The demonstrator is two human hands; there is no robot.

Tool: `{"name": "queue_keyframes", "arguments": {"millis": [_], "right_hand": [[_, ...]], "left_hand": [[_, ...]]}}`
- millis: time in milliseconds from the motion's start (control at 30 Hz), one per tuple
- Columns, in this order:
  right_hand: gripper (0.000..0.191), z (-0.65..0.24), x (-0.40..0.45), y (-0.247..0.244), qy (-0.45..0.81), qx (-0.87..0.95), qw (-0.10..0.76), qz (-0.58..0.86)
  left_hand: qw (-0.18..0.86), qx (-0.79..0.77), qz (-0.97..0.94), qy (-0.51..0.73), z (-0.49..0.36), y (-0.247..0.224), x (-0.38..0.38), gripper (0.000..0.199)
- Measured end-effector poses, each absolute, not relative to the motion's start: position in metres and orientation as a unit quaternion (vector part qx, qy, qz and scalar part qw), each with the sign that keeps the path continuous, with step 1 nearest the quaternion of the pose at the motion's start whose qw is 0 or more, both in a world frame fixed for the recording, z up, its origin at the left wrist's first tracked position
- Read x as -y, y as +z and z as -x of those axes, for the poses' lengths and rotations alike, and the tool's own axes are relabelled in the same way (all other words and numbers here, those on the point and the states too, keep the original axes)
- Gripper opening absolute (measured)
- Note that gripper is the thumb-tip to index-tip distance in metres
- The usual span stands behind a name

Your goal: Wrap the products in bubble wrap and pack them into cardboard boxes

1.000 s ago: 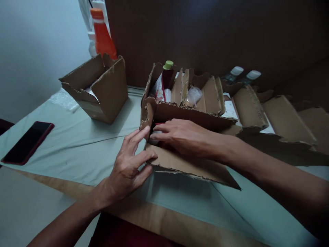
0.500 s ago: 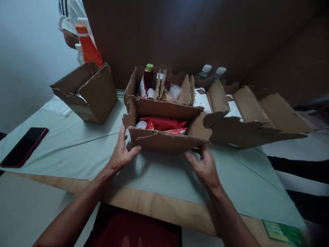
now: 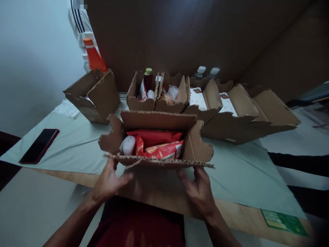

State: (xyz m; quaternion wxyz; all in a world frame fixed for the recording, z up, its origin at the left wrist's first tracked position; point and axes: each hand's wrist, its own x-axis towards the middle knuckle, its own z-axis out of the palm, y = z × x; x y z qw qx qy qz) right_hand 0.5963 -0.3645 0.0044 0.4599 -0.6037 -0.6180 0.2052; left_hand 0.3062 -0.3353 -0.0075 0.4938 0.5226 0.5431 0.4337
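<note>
An open cardboard box [image 3: 159, 118] is between my two hands, near the front edge of the table. It holds red packets [image 3: 164, 149] and a small whitish bundle [image 3: 128, 145] at its left end. My left hand [image 3: 109, 181] grips the box's left side from below, thumb along the near wall. At the right end my right hand [image 3: 197, 187] holds it the same way. The fingers of both hands are partly hidden behind the near wall.
Behind stands a row of cardboard boxes [image 3: 171, 107] with bottles, bags and white cartons. At left are another box [image 3: 106, 103], an orange bottle [image 3: 95, 58] and a phone [image 3: 39, 145]. A green printed sheet [image 3: 284, 221] lies front right. A person's striped sleeve [image 3: 79, 20] shows behind.
The box has come away from the row toward me, carried by both hands, and now shows more of its inside. The view has shifted slightly.
</note>
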Motion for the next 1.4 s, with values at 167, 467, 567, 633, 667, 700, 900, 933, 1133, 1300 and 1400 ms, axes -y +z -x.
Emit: {"name": "queue_keyframes", "arguments": {"millis": [167, 467, 567, 633, 667, 700, 900, 933, 1133, 1300, 1400], "right_hand": [[0.045, -0.614, 0.349, 0.031, 0.153, 0.575, 0.504, 0.625], [0.042, -0.595, 0.371, 0.020, 0.165, 0.591, 0.483, 0.625], [0.047, -0.591, 0.340, 0.019, 0.177, 0.592, 0.499, 0.608], [0.050, -0.598, 0.329, 0.012, 0.175, 0.580, 0.503, 0.617], [0.050, -0.603, 0.328, 0.008, 0.173, 0.573, 0.503, 0.624], [0.051, -0.607, 0.328, 0.002, 0.173, 0.566, 0.502, 0.630], [0.047, -0.598, 0.337, -0.028, 0.222, 0.549, 0.501, 0.631], [0.047, -0.591, 0.336, -0.030, 0.230, 0.551, 0.502, 0.626], [0.048, -0.559, 0.336, -0.035, 0.268, 0.576, 0.506, 0.584], [0.064, -0.533, 0.308, -0.039, 0.304, 0.619, 0.512, 0.513], [0.083, -0.503, 0.266, -0.041, 0.334, 0.652, 0.503, 0.459]], "left_hand": [[0.465, -0.422, -0.610, 0.482, -0.348, 0.031, 0.285, 0.085], [0.470, -0.508, -0.560, 0.455, -0.322, 0.009, 0.320, 0.071], [0.447, -0.488, -0.567, 0.491, -0.324, 0.012, 0.297, 0.080], [0.446, -0.466, -0.585, 0.491, -0.336, 0.012, 0.286, 0.080], [0.449, -0.461, -0.593, 0.483, -0.343, 0.010, 0.285, 0.077], [0.454, -0.462, -0.597, 0.473, -0.349, 0.006, 0.287, 0.074], [0.465, -0.542, -0.549, 0.435, -0.340, -0.022, 0.325, 0.061], [0.457, -0.557, -0.537, 0.438, -0.334, -0.024, 0.327, 0.060], [0.430, -0.615, -0.483, 0.451, -0.301, -0.032, 0.334, 0.065], [0.346, -0.680, -0.436, 0.477, -0.293, -0.042, 0.385, 0.061], [0.322, -0.666, -0.422, 0.524, -0.294, -0.046, 0.415, 0.068]]}}
